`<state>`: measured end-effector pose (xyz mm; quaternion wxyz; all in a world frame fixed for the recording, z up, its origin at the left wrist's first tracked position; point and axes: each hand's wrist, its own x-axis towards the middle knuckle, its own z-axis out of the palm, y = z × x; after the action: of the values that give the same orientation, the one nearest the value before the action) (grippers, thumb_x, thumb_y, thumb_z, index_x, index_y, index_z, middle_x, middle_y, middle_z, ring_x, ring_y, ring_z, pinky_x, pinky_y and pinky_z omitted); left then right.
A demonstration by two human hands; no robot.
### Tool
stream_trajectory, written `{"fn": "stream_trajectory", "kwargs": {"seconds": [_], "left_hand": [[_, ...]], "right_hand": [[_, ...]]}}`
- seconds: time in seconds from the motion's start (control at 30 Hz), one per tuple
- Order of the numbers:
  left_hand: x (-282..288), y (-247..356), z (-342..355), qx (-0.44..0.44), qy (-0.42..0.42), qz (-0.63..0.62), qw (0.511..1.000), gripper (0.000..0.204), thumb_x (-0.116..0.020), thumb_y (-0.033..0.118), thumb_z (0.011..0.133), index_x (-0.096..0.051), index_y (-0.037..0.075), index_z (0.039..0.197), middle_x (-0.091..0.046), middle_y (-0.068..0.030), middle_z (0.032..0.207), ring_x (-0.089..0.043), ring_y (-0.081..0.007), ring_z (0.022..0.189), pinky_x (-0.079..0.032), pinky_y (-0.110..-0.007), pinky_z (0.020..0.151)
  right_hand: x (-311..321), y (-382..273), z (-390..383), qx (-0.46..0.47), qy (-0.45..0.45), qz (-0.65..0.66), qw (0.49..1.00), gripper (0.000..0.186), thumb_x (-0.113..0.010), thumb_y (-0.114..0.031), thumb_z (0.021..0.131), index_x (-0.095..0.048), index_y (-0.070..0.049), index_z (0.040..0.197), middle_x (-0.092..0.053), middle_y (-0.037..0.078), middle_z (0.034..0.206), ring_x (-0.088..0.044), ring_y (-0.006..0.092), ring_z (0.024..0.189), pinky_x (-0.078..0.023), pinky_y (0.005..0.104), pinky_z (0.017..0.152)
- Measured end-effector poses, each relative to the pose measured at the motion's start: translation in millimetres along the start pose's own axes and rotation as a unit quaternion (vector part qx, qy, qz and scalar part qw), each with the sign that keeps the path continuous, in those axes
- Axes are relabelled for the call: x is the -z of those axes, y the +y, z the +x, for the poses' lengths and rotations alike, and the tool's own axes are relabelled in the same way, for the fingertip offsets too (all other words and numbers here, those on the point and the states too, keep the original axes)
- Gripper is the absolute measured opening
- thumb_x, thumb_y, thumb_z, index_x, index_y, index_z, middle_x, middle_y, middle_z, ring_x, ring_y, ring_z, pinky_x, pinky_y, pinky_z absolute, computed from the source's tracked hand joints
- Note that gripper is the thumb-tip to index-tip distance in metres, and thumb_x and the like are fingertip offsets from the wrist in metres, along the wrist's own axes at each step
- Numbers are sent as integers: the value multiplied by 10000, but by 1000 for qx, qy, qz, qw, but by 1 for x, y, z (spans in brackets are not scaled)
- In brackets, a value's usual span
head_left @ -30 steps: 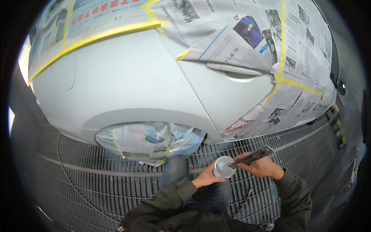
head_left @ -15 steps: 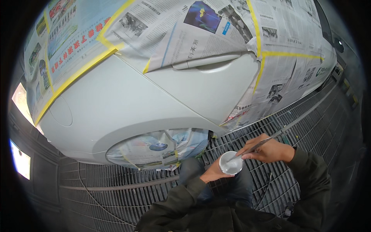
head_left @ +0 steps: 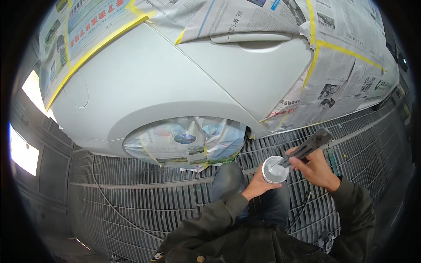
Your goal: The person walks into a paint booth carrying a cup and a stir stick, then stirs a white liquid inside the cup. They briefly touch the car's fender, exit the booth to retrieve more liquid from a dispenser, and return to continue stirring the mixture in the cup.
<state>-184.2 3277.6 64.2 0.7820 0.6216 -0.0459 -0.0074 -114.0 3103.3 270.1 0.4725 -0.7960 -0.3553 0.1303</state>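
My left hand is closed round a white cup, holding it upright above my legs. Pale grey-white paint shows inside it. In my right hand is a flat, dark grey mixing stick with slots along its face. Its lower end dips into the cup, and its upper end slants up to the right, above my fingers. Past the cup stands a car with a bare white rear panel; neither hand touches it.
Newspaper edged with yellow tape covers much of the car. The wheel is papered over too. Underfoot lies metal floor grating with a thin dark hose across it. Bright light panels glow at the left.
The mixing stick has turned so its broad slotted face shows and stands more steeply. My view has tilted down, so the car sits higher. Cup and hands appear slightly farther right and higher.
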Motion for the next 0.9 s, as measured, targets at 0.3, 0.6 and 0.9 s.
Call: {"fn": "stream_trajectory", "kwargs": {"seconds": [0.3, 0.6, 0.9], "left_hand": [[-1, 8, -13, 51, -72, -30, 996, 1009, -922, 170, 725, -331, 32, 1530, -462, -96, 1480, -422, -214, 1393, -311, -377, 1181], [-16, 1, -10, 21, -16, -19, 999, 912, -894, 38, 697, -391, 48, 1457, -529, -78, 1386, -490, -197, 1322, -388, -367, 1131], [-28, -9, -13, -25, 29, 38, 999, 913, -921, 28, 678, -378, 73, 1411, -535, -84, 1370, -546, -211, 1266, -483, -371, 1065]], "right_hand": [[24, -25, 9, 101, -125, -93, 983, 188, -723, -160, 923, -744, -25, 1052, -721, 127, 885, -661, 285, 759, -509, 379, 686], [8, -7, -28, 120, -62, -95, 986, 166, -724, -132, 914, -747, -29, 1042, -693, 128, 911, -650, 302, 743, -507, 392, 668], [-2, 8, -54, 123, -18, -117, 985, 202, -727, -135, 921, -763, -56, 1103, -709, 114, 954, -674, 246, 666, -539, 353, 639]]}}
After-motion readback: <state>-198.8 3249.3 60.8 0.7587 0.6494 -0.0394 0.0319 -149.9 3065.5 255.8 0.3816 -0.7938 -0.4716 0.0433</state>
